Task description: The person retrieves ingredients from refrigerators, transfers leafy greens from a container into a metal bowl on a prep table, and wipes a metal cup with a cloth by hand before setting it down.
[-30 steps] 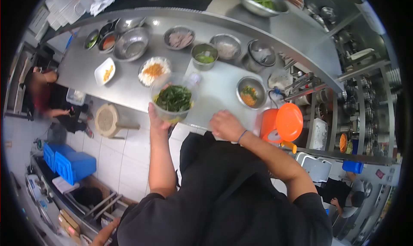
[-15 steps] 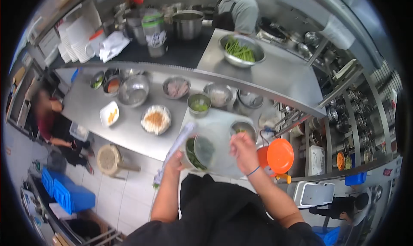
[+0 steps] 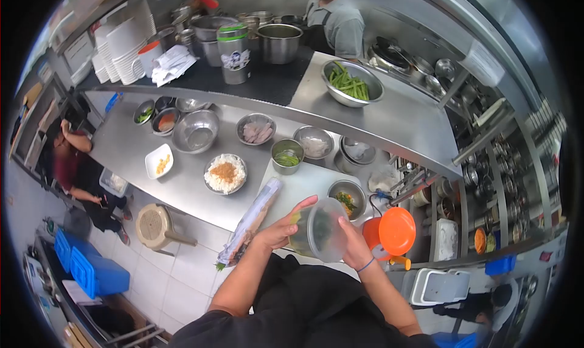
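Left hand [image 3: 281, 229] curls around the base end of a clear plastic tub [image 3: 302, 231], its fingers parted and one lying along the upper side. Opposite it, the right hand [image 3: 355, 246] clasps the tub at its lidded end, the thumb near the rim of the translucent lid [image 3: 329, 230]; some of its fingertips are hidden. Pinned between the two hands, the tub is tipped onto its side, held up in front of the dark apron [image 3: 316, 293], near the front edge of the steel counter [image 3: 131, 144]. Green contents show dimly through the plastic.

Just beyond the tub is a white cutting board [image 3: 298, 179]. A long wrapped bundle [image 3: 252, 217] lies along its left side, green tips poking out past the counter edge. On the right stand a steel bowl [image 3: 348, 197] of orange and green bits and, nearer the right forearm, an orange container [image 3: 396, 231]. A steel pot [image 3: 287, 155] with green pieces sits at the board's far left corner. Farther left are a bowl of white food with a brown topping [image 3: 225, 173] and a white dish [image 3: 159, 161] of yellow bits. On the raised shelf behind, a wide bowl [image 3: 353, 83] holds long green vegetables.
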`<action>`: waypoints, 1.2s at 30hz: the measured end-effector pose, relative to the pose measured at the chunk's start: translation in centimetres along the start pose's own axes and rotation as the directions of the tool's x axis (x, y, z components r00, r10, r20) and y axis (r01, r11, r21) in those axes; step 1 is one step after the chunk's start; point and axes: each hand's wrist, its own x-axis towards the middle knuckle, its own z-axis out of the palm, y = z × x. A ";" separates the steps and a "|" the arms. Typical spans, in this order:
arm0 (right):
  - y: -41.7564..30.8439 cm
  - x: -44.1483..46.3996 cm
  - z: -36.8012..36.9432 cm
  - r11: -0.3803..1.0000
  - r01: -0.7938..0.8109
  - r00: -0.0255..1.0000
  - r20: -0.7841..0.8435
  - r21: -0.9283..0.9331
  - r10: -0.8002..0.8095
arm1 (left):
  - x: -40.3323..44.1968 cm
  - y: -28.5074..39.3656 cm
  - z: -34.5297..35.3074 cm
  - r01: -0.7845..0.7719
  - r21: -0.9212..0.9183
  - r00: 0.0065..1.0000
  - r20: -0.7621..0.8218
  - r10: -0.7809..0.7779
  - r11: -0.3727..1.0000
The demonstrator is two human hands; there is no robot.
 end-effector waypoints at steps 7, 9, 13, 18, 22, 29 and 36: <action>-1.9 -2.0 -1.2 1.000 0.014 0.997 0.082 -0.008 -0.014 | -0.4 1.1 -0.4 0.104 0.541 0.994 -0.019 -0.111 0.834; -2.0 -1.8 -1.5 0.996 0.067 0.997 0.054 -0.060 -0.063 | -0.3 1.5 0.0 0.190 0.359 0.982 -0.091 -0.168 0.914; -1.6 -0.9 -0.8 0.893 0.229 0.970 0.014 -0.387 -0.242 | 0.2 1.4 0.8 0.291 0.358 0.945 -0.253 -0.208 0.887; -1.9 -1.5 0.1 0.634 0.332 0.928 0.123 -0.698 -0.351 | 1.1 -0.4 1.4 0.185 0.433 0.945 -0.325 -0.039 0.882; -3.2 -2.7 0.7 0.582 0.345 0.919 0.139 -0.736 -0.369 | 0.7 -0.1 2.7 0.140 0.407 0.950 -0.313 -0.006 0.903; -15.4 -5.6 1.1 0.571 0.637 0.663 -0.009 -0.517 -0.748 | 0.3 2.0 2.6 0.010 0.509 0.918 -0.346 0.194 0.860; -29.6 -4.1 -3.8 0.646 0.666 0.623 -0.199 -0.374 -0.757 | -2.7 -0.5 -8.5 0.607 0.787 0.707 -0.470 0.528 -0.112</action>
